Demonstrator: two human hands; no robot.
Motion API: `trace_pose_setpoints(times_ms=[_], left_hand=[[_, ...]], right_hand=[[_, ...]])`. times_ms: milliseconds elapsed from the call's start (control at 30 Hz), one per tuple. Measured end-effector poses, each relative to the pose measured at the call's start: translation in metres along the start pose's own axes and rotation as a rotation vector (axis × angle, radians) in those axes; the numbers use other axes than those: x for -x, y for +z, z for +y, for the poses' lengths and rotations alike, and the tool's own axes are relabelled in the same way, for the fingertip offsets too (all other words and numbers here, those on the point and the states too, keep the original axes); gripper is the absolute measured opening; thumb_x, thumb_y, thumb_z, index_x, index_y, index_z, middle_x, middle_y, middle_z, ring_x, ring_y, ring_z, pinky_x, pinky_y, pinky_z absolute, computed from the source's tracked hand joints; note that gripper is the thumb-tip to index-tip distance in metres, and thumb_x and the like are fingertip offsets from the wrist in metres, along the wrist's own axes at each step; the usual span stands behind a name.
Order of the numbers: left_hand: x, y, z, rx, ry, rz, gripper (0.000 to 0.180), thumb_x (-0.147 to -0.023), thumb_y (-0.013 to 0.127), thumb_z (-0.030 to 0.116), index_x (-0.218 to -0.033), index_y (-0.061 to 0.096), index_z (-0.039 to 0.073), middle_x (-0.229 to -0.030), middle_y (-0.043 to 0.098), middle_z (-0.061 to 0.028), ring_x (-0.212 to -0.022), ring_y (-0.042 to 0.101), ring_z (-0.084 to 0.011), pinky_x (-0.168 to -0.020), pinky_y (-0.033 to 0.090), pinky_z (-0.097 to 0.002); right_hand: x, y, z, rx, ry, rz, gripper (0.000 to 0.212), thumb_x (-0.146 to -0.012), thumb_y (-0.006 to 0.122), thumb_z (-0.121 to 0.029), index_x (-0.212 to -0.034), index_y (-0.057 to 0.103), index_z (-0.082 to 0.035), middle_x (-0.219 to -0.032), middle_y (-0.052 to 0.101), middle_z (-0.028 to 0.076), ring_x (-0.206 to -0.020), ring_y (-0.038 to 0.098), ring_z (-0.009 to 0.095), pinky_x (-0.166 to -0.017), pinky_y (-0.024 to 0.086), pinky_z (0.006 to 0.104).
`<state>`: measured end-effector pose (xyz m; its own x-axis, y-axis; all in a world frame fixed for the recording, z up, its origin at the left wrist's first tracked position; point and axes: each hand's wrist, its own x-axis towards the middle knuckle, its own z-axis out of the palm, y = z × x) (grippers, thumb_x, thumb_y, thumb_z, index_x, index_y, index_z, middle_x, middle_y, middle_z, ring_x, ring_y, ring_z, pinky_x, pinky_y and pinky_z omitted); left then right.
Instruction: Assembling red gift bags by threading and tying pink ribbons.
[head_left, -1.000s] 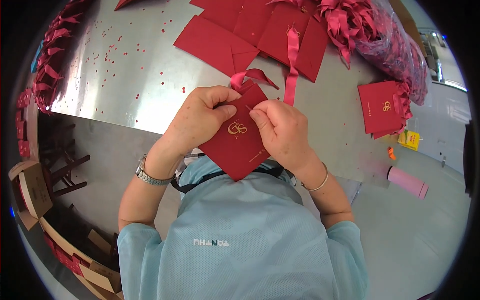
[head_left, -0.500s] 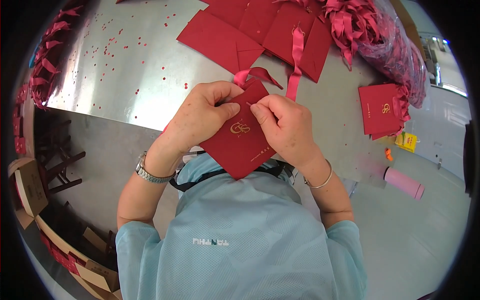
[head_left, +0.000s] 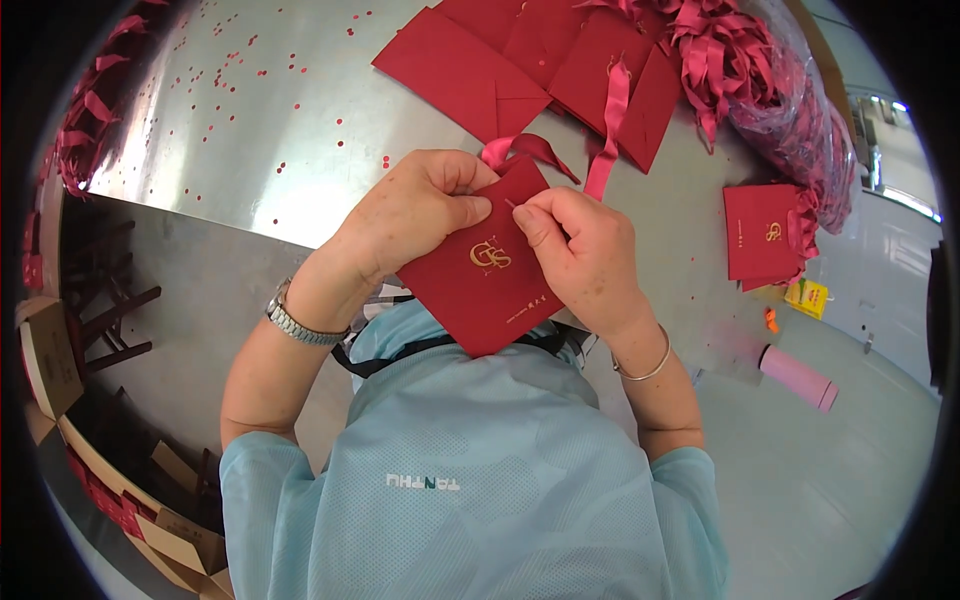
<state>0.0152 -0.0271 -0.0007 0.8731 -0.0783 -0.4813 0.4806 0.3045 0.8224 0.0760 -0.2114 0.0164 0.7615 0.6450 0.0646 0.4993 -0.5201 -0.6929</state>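
Note:
A small dark red paper bag [head_left: 480,295] with a gold emblem hangs tilted in front of my body, its top edge toward the table. My left hand [head_left: 410,210] is closed on its upper left edge, thumb on the front. At the upper front, the thumb and fingertips of my right hand [head_left: 590,250] pinch a small pink ribbon tip by the bag's face. A loop of pink-red ribbon [head_left: 535,147] sticks out above the bag's top. Another ribbon strip [head_left: 613,110] runs from the table toward my right hand; its lower end is hidden behind that hand.
Flat red paper bags [head_left: 455,70] overlap on the metal table [head_left: 240,175], with red paper dots scattered left. Right are bunched ribbons [head_left: 725,55] in clear plastic, ribboned red bags [head_left: 760,240], a yellow packet [head_left: 806,298] and a pink bottle [head_left: 798,377]. Cardboard boxes [head_left: 50,360] stand lower left.
The view has shifted a little, so the table things appear slightly lower and more to the right. Both hands keep their hold; the pink ribbon tip shows a bit more beside my right fingertips.

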Motion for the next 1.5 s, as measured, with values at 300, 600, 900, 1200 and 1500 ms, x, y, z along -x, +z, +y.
trace_pose_setpoints(times_ms=[300, 600, 900, 1200, 1500], left_hand=[[-0.003, -0.001, -0.011, -0.252, 0.133, 0.032, 0.018, -0.088, 0.058, -0.002, -0.105, 0.066, -0.004, -0.092, 0.069, -0.004, -0.083, 0.063, -0.0082, -0.075, 0.052, -0.0237], [-0.002, 0.001, -0.016, -0.499, 0.3, 0.078, 0.021, -0.089, 0.06, -0.001, -0.108, 0.066, -0.004, -0.092, 0.069, -0.0061, -0.085, 0.063, -0.0099, -0.076, 0.052, -0.026], [-0.004, -0.001, -0.011, -0.336, 0.205, 0.06, 0.019, -0.086, 0.057, 0.001, -0.102, 0.065, -0.003, -0.087, 0.068, -0.0109, -0.081, 0.063, -0.0181, -0.075, 0.051, -0.0317], [-0.002, -0.003, -0.005, -0.379, 0.196, 0.033, 0.017, -0.087, 0.059, 0.002, -0.101, 0.065, -0.004, -0.084, 0.067, -0.0089, -0.078, 0.062, -0.0153, -0.072, 0.05, -0.0297], [-0.004, -0.005, -0.006, -0.34, 0.116, 0.009, 0.017, -0.087, 0.059, -0.001, -0.103, 0.065, -0.003, -0.085, 0.066, -0.0018, -0.078, 0.059, -0.0077, -0.072, 0.049, -0.0242]], right_hand=[[-0.015, -0.003, -0.008, 0.066, 0.221, -0.151, 0.021, -0.085, 0.066, -0.023, -0.073, 0.066, -0.006, -0.068, 0.064, 0.013, -0.064, 0.063, 0.032, -0.057, 0.048, 0.0419], [-0.049, -0.02, -0.024, 0.376, 0.083, -0.492, 0.022, -0.082, 0.06, -0.022, -0.071, 0.065, -0.003, -0.069, 0.064, 0.016, -0.067, 0.063, 0.035, -0.061, 0.05, 0.0461], [-0.032, -0.03, -0.007, -0.002, 0.067, -0.474, 0.013, -0.086, 0.066, -0.011, -0.081, 0.063, 0.0, -0.064, 0.059, 0.009, -0.056, 0.054, 0.019, -0.054, 0.043, 0.0326], [-0.024, -0.026, -0.01, -0.019, 0.083, -0.395, 0.013, -0.088, 0.067, -0.011, -0.085, 0.063, 0.001, -0.069, 0.061, 0.005, -0.064, 0.054, 0.011, -0.058, 0.045, 0.0274], [-0.025, -0.02, -0.014, 0.019, 0.152, -0.354, 0.015, -0.089, 0.066, -0.011, -0.083, 0.063, 0.002, -0.064, 0.058, 0.005, -0.061, 0.049, 0.007, -0.055, 0.043, 0.0269]])
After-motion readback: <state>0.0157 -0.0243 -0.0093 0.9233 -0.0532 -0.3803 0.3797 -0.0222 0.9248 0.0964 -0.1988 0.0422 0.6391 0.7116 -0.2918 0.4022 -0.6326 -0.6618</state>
